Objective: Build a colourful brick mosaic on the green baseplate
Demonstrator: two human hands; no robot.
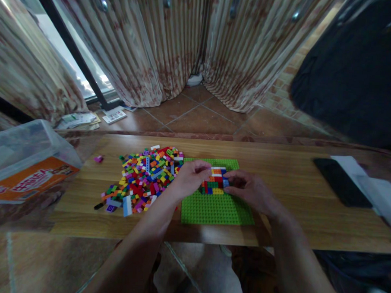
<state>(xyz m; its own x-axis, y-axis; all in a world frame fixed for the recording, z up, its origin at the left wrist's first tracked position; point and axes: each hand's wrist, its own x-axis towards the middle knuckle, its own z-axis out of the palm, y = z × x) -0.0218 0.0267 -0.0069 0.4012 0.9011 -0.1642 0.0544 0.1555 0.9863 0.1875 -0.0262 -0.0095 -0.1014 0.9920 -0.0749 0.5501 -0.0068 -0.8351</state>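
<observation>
A low build of colourful toy bricks [216,179] sits on a green studded baseplate [217,212]. Its rows show orange, white, red, green, blue and yellow. My left hand [192,176] is over the build's left edge, thumb and fingertips pinched together; whatever is between them is hidden. At the right edge, the thumb and forefinger of my right hand [250,191] are around a blue brick [226,182] on the side of the build. Left of the baseplate, a large heap of loose bricks [149,174] is spread out, partly covered by my left forearm.
A clear plastic box [58,140] with an orange label stands at the left end of the wooden table [288,168]. One pink brick [98,159] lies apart from the heap. At the right are a black flat object [341,182] and white sheets [381,193]. Curtains [174,46] hang beyond.
</observation>
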